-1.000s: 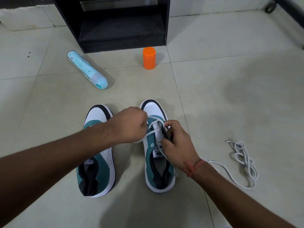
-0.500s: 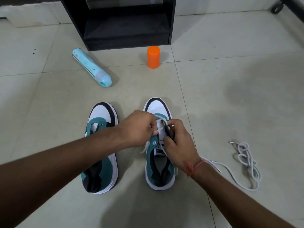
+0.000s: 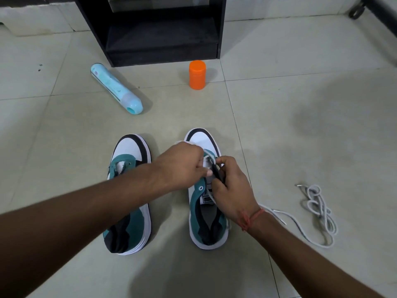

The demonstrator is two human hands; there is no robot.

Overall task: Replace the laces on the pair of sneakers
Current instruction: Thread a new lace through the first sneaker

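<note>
On a pale tiled floor (image 3: 300,104), the right sneaker (image 3: 206,211) sits near, just right of the left sneaker (image 3: 129,201). Over its front eyelets, the left hand (image 3: 182,166) and right hand (image 3: 229,190) have fingers curled, pinching the white lace (image 3: 209,157). The lace looks light, limp and likely to slip, best held near its stiff tip; a spare lace (image 3: 320,211) lies right, an orange jar (image 3: 197,74) far.

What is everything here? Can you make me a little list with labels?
left shoe: on floor, no lace
right shoe: being laced
left hand: pinches lace over right shoe
right hand: pinches lace at the eyelets
spare lace: bundled on floor, right of shoes
blue bottle: lying on its side
orange jar: upright by black cabinet
</note>
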